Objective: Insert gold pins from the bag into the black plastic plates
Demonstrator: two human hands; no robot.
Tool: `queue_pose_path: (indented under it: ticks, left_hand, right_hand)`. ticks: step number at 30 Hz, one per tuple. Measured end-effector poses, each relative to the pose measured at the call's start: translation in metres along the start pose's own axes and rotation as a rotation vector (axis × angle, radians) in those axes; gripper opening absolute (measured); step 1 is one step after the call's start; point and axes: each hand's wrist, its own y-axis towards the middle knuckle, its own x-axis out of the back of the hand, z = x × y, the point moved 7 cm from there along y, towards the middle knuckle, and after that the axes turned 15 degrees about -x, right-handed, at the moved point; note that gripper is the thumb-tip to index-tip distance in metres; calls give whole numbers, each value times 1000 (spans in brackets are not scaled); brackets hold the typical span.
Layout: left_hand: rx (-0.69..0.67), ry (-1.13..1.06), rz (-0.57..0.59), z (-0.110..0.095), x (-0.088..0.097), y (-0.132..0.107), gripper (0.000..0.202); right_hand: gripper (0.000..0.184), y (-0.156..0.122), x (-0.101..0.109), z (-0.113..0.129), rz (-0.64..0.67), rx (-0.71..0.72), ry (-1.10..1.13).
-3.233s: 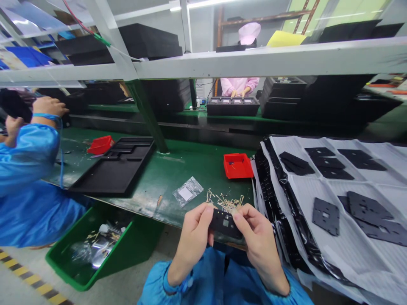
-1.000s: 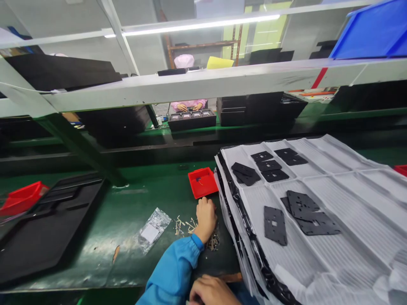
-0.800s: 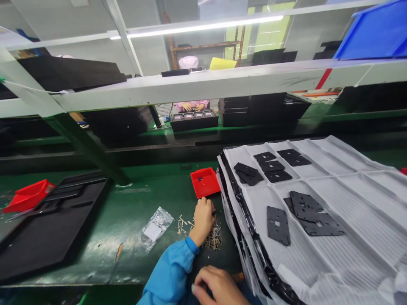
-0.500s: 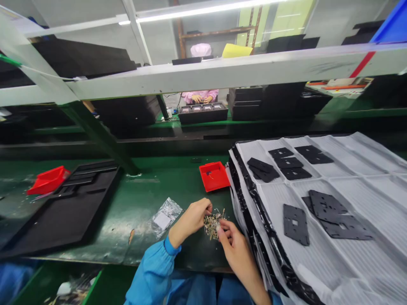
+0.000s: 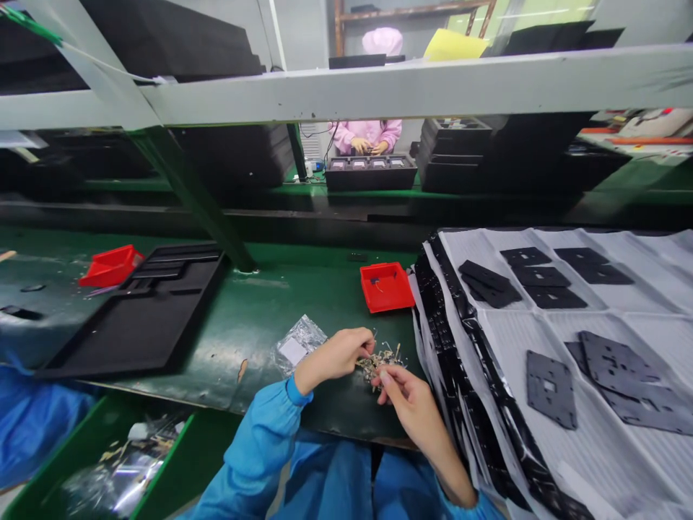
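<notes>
My left hand (image 5: 336,354) and my right hand (image 5: 408,404) meet over a small heap of tan scrap strips (image 5: 380,365) on the green workbench (image 5: 336,404). The curled fingers of my left hand reach into the heap's left side and seem to hold strips. My right thumb and fingers pinch at its lower edge. Just left of my left hand lies a clear plastic bag (image 5: 299,344) with a white label. A small red tray (image 5: 387,287) sits beyond the heap.
At right, black perforated plates (image 5: 549,388) lie on a ridged white sheet (image 5: 600,455). A black foam tray (image 5: 135,325) and a red box (image 5: 111,266) stand at left. Below is a green bin (image 5: 162,451) of scraps. A pink-sleeved co-worker (image 5: 368,136) sits across the bench.
The black plate held in both hands earlier is gone from them. My right hand has come up from the bench edge to join my left at the heap, and the view has shifted.
</notes>
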Motion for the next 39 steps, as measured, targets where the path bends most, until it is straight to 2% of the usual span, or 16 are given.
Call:
queue_pose_path:
  ticks: [7, 14, 17, 21, 23, 25, 26, 29, 31, 33, 34, 35, 36, 37, 39]
  left_hand:
    - [-19, -22, 8, 2, -2, -2, 20]
    - [-79, -94, -34, -6, 3, -7, 9]
    - [-104, -219, -83, -13, 4, -11, 18]
    - [42, -263, -228, -11, 7, -21, 18]
    - [108, -236, -290, -6, 12, -28, 18]
    - [148, -239, -412, 4, 27, -40, 21]
    - [169, -249, -519, 10, 38, -48, 22]
    - [227, -190, -1032, 27, 81, -88, 29]
    - [224, -78, -1349, 27, 100, -114, 34]
    - [186, 28, -1507, 20, 108, -127, 37]
    - [161, 68, -1530, 15, 109, -128, 37]
    - [128, 109, -1534, 10, 109, -127, 36]
    - [86, 158, -1522, 4, 107, -124, 34]
    - [34, 215, -1499, -3, 105, -120, 31]
    - [-100, 352, -1437, -18, 99, -112, 31]
  right_hand:
    - [78, 0, -1, 1, -23, 39, -33]
    - [78, -4, -1, 6, -61, 62, 6]
    - [75, -4, -1, 9, -72, 96, 6]
    - [56, 2, -9, 13, -98, 206, -61]
    - [43, 0, -16, 20, -158, 329, -145]
    - [28, -11, -26, 37, -247, 535, -250]
    - [22, -20, -31, 48, -299, 658, -298]
    - [17, -41, -35, 81, -489, 986, -330]
    - [16, -38, -21, 99, -654, 1070, -229]
    - [14, -10, 2, 107, -778, 912, -119]
    - [18, 11, 13, 106, -804, 754, -89]
    - [24, 31, 19, 104, -767, 600, -105]
    - [31, 46, 21, 101, -722, 507, -130]
    - [39, 53, 21, 98, -672, 458, -147]
    - [52, 51, 12, 89, -514, 399, -125]
